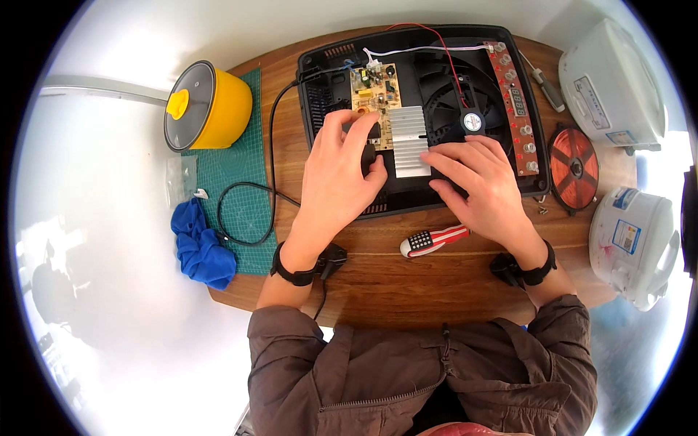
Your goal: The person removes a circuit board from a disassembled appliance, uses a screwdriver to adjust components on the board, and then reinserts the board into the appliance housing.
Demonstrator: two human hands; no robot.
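An opened induction cooker's black housing [407,59] lies on the table in front of me. Inside it, at the left, is a tan circuit board [374,96] with a silver finned heat sink [408,138] along its right side. My left hand [338,168] is closed at the board's lower left, thumb and fingers curled around its edge by dark components; the exact grip is partly hidden. My right hand [480,178] has its fingers stretched out, the index fingertip touching the heat sink's right edge. Just beyond it sits a black cooling fan [443,94].
A red display board [512,109] lines the housing's right side, joined by white wires. Right of it are a copper coil [574,171], a screwdriver [549,91] and two white appliances [611,87]. A red-handled tool [435,240], green mat [251,156], yellow pot [229,109] and blue cloth [200,247] lie around.
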